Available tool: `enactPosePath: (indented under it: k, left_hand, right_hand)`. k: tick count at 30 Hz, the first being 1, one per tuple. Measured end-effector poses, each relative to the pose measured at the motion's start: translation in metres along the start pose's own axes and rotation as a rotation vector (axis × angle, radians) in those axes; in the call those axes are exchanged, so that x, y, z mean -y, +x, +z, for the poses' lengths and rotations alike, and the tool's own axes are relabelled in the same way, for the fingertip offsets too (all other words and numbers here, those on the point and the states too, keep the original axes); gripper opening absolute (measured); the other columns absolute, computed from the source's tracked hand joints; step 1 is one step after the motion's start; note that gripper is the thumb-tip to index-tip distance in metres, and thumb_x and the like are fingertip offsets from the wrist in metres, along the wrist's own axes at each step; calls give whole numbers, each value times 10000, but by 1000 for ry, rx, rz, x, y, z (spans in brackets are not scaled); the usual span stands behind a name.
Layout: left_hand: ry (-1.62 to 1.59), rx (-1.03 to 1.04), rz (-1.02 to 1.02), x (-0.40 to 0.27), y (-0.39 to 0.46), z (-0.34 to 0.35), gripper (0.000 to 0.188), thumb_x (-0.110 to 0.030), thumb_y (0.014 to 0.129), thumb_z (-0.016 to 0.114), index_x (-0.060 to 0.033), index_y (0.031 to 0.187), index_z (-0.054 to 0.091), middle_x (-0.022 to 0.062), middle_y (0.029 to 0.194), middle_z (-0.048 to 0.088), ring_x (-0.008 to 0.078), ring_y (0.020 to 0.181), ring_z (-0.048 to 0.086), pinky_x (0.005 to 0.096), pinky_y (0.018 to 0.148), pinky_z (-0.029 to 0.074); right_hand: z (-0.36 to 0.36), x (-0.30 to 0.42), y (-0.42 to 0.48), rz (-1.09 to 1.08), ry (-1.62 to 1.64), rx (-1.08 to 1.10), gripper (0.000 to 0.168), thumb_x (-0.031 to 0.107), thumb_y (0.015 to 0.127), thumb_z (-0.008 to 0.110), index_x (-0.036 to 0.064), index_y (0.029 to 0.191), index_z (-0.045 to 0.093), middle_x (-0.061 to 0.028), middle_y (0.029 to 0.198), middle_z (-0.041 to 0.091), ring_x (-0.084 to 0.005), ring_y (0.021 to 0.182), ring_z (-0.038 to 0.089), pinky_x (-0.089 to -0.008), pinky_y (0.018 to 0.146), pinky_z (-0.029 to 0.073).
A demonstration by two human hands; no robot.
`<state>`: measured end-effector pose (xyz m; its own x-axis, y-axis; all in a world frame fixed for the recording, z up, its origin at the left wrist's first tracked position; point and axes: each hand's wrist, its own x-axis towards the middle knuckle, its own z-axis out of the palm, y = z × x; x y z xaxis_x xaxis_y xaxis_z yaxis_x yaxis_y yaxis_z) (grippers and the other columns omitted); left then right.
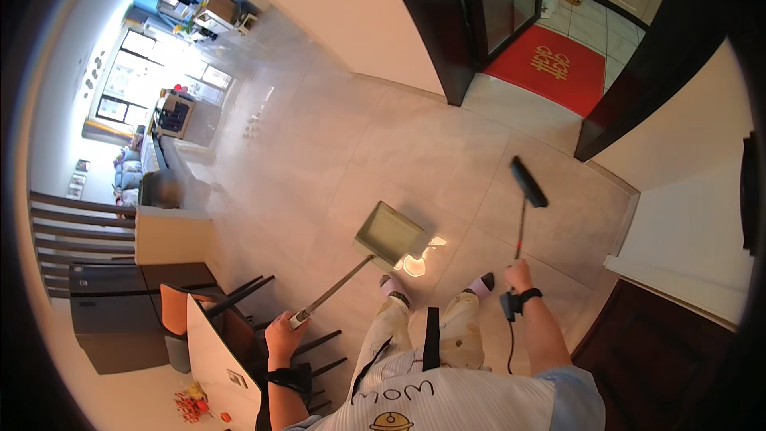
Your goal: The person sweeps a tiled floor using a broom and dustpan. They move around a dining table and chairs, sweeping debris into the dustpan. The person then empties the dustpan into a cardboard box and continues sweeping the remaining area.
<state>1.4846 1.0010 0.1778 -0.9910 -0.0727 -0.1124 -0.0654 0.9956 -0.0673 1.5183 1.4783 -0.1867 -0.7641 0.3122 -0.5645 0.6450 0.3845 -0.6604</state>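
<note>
My left hand (286, 335) grips the pale handle end of a long-handled dustpan (392, 230). Its greenish-beige pan is out in front of my feet, to the left. In my right hand (518, 277) is the stick of a broom (529, 182). The dark, narrow broom head points forward and lies well to the right of the dustpan, apart from it. Whether either tool touches the floor is hard to tell. Both of my wrists wear black bands, and a cable hangs from the right one. I stand in pink slippers (480, 285) on the tiles.
To my left stand a white table (221, 359) and an orange chair (173, 310) with thin dark legs. A dark-framed doorway ahead right has a red mat (547, 69) on its threshold. A dark brown door (634, 347) is at my right. Light glares off the tiled floor (419, 131).
</note>
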Motion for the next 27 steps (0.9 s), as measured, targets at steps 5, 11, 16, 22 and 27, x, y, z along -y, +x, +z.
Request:
enactPosePath:
  k: [5, 11, 16, 22, 27]
  left_hand:
    - [-130, -100, -217, 58, -23, 24, 329, -325, 657, 707, -31, 688, 563, 174, 649, 570, 359, 633, 562, 404, 534, 443]
    - [-337, -291, -452, 167, -4, 24, 402, -343, 638, 719, 18, 632, 541, 217, 615, 548, 396, 634, 549, 401, 526, 434]
    - [-391, -309, -554, 258, -5, 34, 439, -387, 615, 725, 13, 635, 547, 216, 619, 551, 400, 648, 550, 420, 540, 434]
    - [-356, -344, -631, 309, 18, 58, 435, -414, 617, 718, -9, 632, 558, 197, 610, 560, 388, 635, 556, 422, 543, 440]
    - [-242, -342, -668, 330, 67, 70, 442, -438, 627, 705, -21, 619, 558, 186, 602, 564, 383, 615, 557, 426, 529, 441]
  right_hand:
    - [44, 90, -25, 234, 57, 135, 218, 93, 694, 569, -111, 740, 510, -223, 618, 579, -291, 483, 579, -379, 474, 471]
    - [63, 146, -61, 215, 251, 219, 239, 84, 729, 477, -35, 521, 481, -121, 430, 466, -187, 349, 464, -333, 312, 328]
    - [80, 220, -134, 544, 757, 203, 155, 182, 820, 508, 42, 883, 485, -35, 572, 449, -72, 377, 369, -219, 323, 298]
    - [128, 287, -142, 633, 1234, 692, 141, 196, 879, 484, 82, 957, 454, 1, 597, 415, -34, 409, 348, -164, 333, 296]
    - [204, 392, -86, 360, 581, 795, 103, 174, 864, 488, 80, 898, 465, -18, 630, 473, -85, 446, 419, -228, 384, 360]
